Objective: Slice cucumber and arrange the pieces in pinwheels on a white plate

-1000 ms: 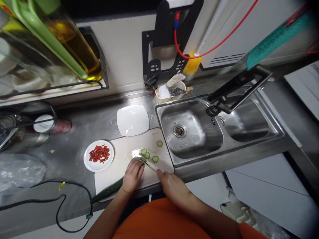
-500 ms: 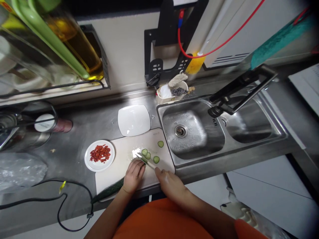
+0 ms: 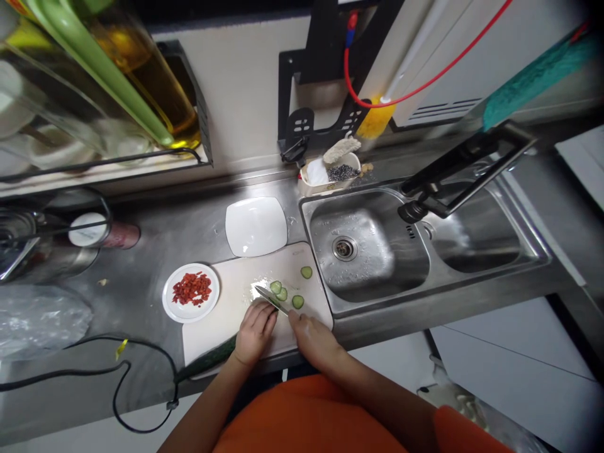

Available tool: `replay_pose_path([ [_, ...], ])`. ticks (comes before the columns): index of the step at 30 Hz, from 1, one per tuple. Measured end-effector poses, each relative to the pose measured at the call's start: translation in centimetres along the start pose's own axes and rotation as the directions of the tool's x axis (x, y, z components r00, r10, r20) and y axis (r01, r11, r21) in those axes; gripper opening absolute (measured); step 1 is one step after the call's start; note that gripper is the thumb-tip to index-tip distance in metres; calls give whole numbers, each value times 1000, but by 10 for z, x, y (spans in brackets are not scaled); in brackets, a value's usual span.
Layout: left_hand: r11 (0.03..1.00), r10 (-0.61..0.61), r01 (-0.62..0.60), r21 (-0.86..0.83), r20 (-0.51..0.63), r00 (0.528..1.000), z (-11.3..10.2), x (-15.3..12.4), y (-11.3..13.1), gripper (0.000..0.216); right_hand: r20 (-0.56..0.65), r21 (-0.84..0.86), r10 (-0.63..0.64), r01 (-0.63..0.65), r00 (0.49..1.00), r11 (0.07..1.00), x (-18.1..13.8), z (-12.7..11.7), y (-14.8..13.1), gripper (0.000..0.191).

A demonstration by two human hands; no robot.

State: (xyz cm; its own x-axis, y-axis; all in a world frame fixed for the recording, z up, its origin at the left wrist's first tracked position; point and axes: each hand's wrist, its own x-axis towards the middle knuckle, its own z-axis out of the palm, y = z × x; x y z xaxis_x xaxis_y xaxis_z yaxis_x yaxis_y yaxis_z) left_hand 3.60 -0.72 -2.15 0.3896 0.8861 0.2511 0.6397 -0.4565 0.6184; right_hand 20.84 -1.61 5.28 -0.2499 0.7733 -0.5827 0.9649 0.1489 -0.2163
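On the cutting board (image 3: 221, 314), the left hand (image 3: 255, 333) presses the cucumber (image 3: 210, 358) steady with curled fingers, while the right hand (image 3: 314, 333) grips the knife (image 3: 271, 300) against its cut end, slices (image 3: 287, 294) lying just beyond.

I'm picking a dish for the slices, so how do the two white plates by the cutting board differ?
The round plate holds chopped red pieces; the square plate holds nothing. The round plate sits left of the cutting board, the square plate behind it, nearer the sink. Both are white and lie flat on the steel counter.
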Motion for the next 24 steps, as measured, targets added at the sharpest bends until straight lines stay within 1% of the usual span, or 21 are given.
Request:
replay_pose_path([
  [4,1000,-6,6,2,-15,1000,1,-1,-1,18,18,35,-6,5,1000,999,2,1,6,40],
  [8,1000,-13,13,-5,-26,1000,1,-2,-1,18,58,58,2,-5,998,998,-5,-4,12,42],
  [12,1000,-16,16,-13,-34,999,0,-1,0,18,67,37,36,-39,997,999,-22,-13,11,38],
  [16,1000,-8,7,-7,-45,999,-1,0,2,16,111,33,45,-49,993,998,-35,-20,8,36],
  [19,1000,1,-1,2,-48,999,-2,0,2,16,132,37,47,-52,990,998,-38,-23,8,36],
  [24,1000,6,-5,6,-47,999,-3,0,4,16,139,46,52,-59,989,997,-38,-22,8,31],
])
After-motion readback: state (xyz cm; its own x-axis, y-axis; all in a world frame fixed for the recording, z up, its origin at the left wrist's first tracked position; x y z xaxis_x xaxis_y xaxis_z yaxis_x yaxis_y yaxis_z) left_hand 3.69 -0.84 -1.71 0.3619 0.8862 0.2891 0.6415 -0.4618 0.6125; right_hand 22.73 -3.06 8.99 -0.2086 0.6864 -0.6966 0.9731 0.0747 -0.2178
